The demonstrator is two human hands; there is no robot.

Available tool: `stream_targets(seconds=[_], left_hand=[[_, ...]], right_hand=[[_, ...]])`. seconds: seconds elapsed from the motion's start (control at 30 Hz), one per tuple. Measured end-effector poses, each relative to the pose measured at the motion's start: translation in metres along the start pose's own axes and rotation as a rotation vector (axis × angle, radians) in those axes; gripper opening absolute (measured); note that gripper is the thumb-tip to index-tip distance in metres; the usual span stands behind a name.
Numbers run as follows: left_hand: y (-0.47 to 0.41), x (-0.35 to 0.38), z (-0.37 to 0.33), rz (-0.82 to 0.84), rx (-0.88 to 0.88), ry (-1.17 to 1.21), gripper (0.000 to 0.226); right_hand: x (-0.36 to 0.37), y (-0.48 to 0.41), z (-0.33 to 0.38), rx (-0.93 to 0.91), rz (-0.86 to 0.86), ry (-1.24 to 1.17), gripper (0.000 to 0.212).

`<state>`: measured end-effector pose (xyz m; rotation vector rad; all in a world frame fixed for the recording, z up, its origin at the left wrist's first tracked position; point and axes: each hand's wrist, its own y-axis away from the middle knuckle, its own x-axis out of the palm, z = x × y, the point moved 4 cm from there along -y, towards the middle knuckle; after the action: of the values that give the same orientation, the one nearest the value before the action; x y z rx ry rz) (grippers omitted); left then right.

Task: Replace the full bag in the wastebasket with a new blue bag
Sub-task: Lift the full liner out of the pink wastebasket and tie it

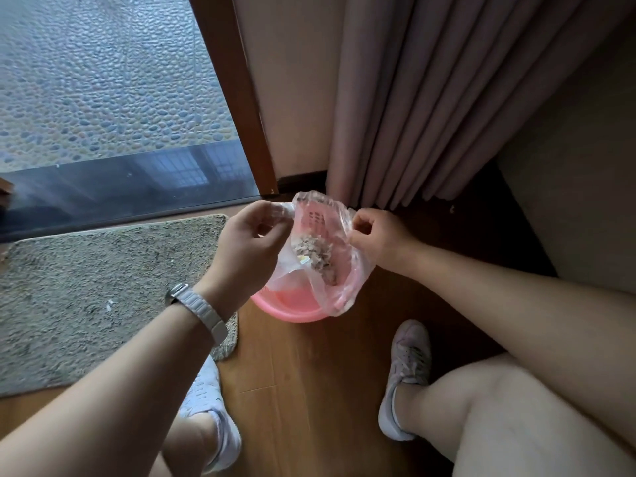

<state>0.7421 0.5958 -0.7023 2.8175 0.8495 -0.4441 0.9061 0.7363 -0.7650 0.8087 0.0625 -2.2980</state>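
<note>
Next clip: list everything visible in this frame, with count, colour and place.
wastebasket: one, pink, on the floor by the curtain
bag: one, clear, in the wastebasket, top edges pulled up
rubbish: one heap, grey-brown, inside the bag
mat: one, grey-beige, on the floor at left
curtain: one, dusty pink, upper right
door frame: one, brown wood, beside the glass
pebble paving: grey, beyond the glass, upper left
floor: brown wood
watch: one, silver, left wrist
shoes: two, white, bottom of view
left hand: pinches the bag's left edge
right hand: pinches the bag's right edge
</note>
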Motion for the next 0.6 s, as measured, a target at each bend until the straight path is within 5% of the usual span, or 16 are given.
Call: stream_targets(seconds=[0.33,0.6], left_hand=[[0.016,-0.033,-0.028,-0.262,0.135,-0.055,0.015],[0.010,-0.041,-0.022,-0.104,0.086,0.187,0.013]], right_hand=[[-0.015,0.037,0.095,-0.208,-0.211,-0.102,0.012],[0.002,0.024,0.123,-0.199,-0.103,-0.366,0.018]])
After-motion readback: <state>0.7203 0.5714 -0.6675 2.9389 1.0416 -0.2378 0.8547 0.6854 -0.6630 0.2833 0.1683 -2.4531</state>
